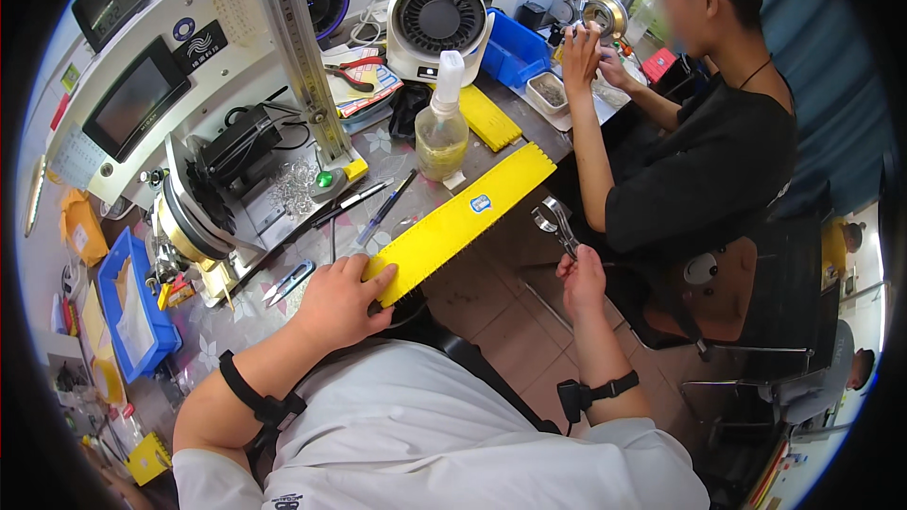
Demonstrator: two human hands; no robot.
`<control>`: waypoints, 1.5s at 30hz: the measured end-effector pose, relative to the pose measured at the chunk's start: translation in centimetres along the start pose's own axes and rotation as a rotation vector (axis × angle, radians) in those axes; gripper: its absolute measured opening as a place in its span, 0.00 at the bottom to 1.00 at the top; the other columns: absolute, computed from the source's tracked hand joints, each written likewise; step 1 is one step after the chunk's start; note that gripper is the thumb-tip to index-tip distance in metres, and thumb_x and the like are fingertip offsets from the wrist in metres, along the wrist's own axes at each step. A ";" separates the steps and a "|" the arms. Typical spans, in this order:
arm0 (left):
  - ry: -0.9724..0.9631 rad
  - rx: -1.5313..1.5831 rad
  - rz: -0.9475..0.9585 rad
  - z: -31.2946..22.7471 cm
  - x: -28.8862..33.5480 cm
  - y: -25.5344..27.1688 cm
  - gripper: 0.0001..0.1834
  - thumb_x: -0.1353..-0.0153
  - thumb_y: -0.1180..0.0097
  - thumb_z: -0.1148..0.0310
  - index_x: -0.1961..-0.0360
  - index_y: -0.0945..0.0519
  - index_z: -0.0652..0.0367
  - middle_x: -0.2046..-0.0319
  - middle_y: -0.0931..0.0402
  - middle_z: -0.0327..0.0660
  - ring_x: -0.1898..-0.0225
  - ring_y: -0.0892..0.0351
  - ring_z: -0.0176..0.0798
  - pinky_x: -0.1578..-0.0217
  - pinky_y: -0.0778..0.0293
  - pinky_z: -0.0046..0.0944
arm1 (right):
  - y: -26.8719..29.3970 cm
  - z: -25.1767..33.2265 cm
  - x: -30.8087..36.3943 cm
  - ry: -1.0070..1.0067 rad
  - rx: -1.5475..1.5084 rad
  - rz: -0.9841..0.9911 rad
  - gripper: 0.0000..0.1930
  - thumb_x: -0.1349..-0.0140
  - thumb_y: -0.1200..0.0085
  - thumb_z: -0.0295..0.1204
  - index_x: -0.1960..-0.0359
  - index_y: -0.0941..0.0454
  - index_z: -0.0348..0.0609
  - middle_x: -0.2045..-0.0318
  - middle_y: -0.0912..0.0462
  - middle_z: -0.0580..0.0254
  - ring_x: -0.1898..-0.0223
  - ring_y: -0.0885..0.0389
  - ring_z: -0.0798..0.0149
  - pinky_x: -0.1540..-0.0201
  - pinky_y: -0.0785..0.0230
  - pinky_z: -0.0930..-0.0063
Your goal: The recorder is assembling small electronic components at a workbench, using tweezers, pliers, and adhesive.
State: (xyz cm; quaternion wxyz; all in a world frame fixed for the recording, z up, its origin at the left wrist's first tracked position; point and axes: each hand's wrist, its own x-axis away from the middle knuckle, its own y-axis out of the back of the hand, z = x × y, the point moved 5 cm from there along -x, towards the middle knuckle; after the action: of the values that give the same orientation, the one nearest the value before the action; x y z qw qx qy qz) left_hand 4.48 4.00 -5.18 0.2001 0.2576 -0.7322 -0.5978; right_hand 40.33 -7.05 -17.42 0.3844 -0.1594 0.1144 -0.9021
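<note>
White shirt (397, 434); left hand (342, 302) half-open on yellow strip (453, 229); right hand (584, 279) gripping metal tool (565, 230), perhaps pliers.

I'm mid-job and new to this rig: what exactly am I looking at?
There's no robot here: these are a person's bare hands. The single picture comes from a wide fisheye camera on their head, looking down, so straight edges bend. The left hand rests on the near end of a yellow strip on the table. The right hand holds a shiny metal tool with a ring-shaped end. Beyond the strip stand a clear bottle and a white fan.
</note>
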 end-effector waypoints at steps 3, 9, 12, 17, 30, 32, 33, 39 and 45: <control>0.012 0.005 0.017 -0.2 0.0 0.0 0.29 0.52 0.39 0.53 0.47 0.22 0.50 0.57 0.28 0.47 0.54 0.26 0.47 0.58 0.29 0.45 | -0.1 -1.1 -0.8 -0.012 -0.045 -0.030 0.11 0.28 0.58 0.36 0.57 0.33 0.41 0.75 0.26 0.64 0.75 0.29 0.72 0.71 0.34 0.77; 0.003 -0.001 -0.013 -0.2 0.2 -0.2 0.29 0.52 0.39 0.54 0.47 0.22 0.50 0.58 0.28 0.47 0.54 0.26 0.48 0.58 0.29 0.45 | -2.5 -1.3 -3.1 0.013 -0.052 0.041 0.10 0.28 0.58 0.35 0.56 0.33 0.41 0.73 0.26 0.65 0.73 0.29 0.72 0.68 0.34 0.78; -0.006 0.003 -0.022 -0.3 0.1 -0.2 0.29 0.52 0.39 0.54 0.47 0.23 0.50 0.58 0.28 0.47 0.54 0.26 0.48 0.58 0.29 0.45 | -3.9 -1.7 -4.0 -0.006 -0.028 0.047 0.11 0.28 0.59 0.37 0.56 0.33 0.42 0.72 0.25 0.65 0.72 0.28 0.72 0.67 0.34 0.77; 0.002 0.000 -0.024 0.0 0.3 -0.2 0.29 0.51 0.39 0.53 0.47 0.23 0.49 0.57 0.29 0.47 0.54 0.27 0.48 0.58 0.29 0.45 | -4.5 -2.4 -4.5 -0.178 -0.043 0.098 0.16 0.28 0.59 0.43 0.55 0.30 0.44 0.67 0.24 0.64 0.67 0.27 0.70 0.60 0.33 0.73; 0.167 -0.026 -0.025 3.4 -2.9 0.1 0.14 0.39 0.49 0.57 0.68 0.23 0.58 0.63 0.23 0.47 0.60 0.21 0.50 0.65 0.24 0.47 | -8.8 5.0 4.6 0.300 0.314 0.301 0.07 0.32 0.51 0.29 0.57 0.26 0.39 0.71 0.24 0.69 0.69 0.28 0.77 0.63 0.34 0.85; 0.260 -0.018 -0.005 4.1 -3.6 0.1 0.15 0.39 0.49 0.58 0.68 0.22 0.60 0.66 0.21 0.48 0.64 0.20 0.51 0.65 0.24 0.48 | -10.9 4.9 6.3 0.282 0.369 0.431 0.06 0.35 0.48 0.27 0.61 0.24 0.38 0.71 0.24 0.68 0.69 0.27 0.76 0.64 0.33 0.82; 0.298 0.008 0.012 4.4 -3.7 -0.1 0.16 0.39 0.48 0.56 0.69 0.23 0.60 0.68 0.22 0.47 0.65 0.20 0.52 0.64 0.25 0.49 | -11.9 5.0 7.1 0.301 0.454 0.497 0.05 0.37 0.47 0.26 0.63 0.23 0.38 0.71 0.23 0.67 0.69 0.26 0.74 0.64 0.32 0.81; 0.368 0.044 0.000 5.3 -4.1 0.2 0.13 0.41 0.50 0.61 0.73 0.23 0.60 0.74 0.21 0.49 0.70 0.20 0.53 0.67 0.25 0.50 | -17.6 6.4 11.6 0.505 0.602 0.904 0.03 0.41 0.42 0.25 0.69 0.22 0.39 0.74 0.22 0.59 0.72 0.22 0.62 0.67 0.31 0.73; 0.050 0.136 -0.261 3.7 0.5 1.9 0.07 0.45 0.46 0.68 0.74 0.26 0.60 0.78 0.25 0.47 0.76 0.23 0.53 0.73 0.26 0.48 | -19.1 4.2 12.3 0.259 0.587 1.006 0.08 0.39 0.42 0.29 0.62 0.23 0.39 0.74 0.23 0.65 0.73 0.25 0.69 0.69 0.32 0.76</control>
State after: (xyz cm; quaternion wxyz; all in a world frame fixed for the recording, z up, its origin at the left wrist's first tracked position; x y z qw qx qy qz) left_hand 1.61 6.79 -4.08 0.1211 0.3783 -0.7263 -0.5610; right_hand 21.36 -3.44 -4.81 0.7754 0.1387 -0.0324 -0.6152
